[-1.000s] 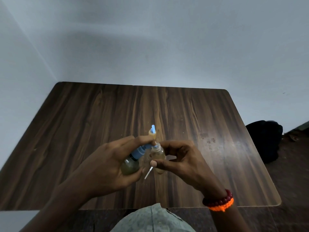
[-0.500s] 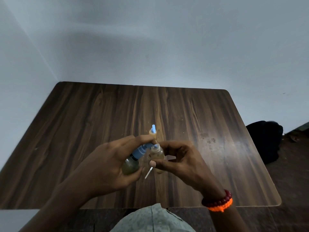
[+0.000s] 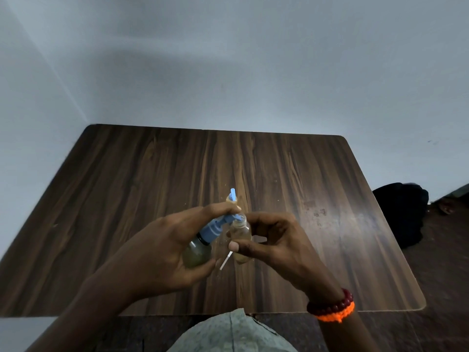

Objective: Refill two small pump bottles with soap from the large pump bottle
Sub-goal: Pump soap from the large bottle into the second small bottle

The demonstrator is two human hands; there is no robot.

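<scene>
My left hand (image 3: pixel 167 247) grips the large pump bottle (image 3: pixel 198 251), a clear bottle of yellowish soap with a blue pump head (image 3: pixel 219 223), tilted to the right; my index finger lies over the pump top. Its nozzle sits at the open mouth of a small clear bottle (image 3: pixel 241 235), which my right hand (image 3: pixel 274 242) holds between thumb and fingers. That small bottle is partly filled with yellowish liquid. Behind them stands a second small bottle with a blue pump top (image 3: pixel 232 198), mostly hidden by my fingers. A white dip tube (image 3: pixel 225 260) shows between my hands.
A dark wood-grain table (image 3: pixel 127 186) lies under my hands, its front edge close to my body. White walls rise behind and to the left. A black bag (image 3: pixel 401 212) sits on the floor at the right. A red and orange bracelet (image 3: pixel 332 307) circles my right wrist.
</scene>
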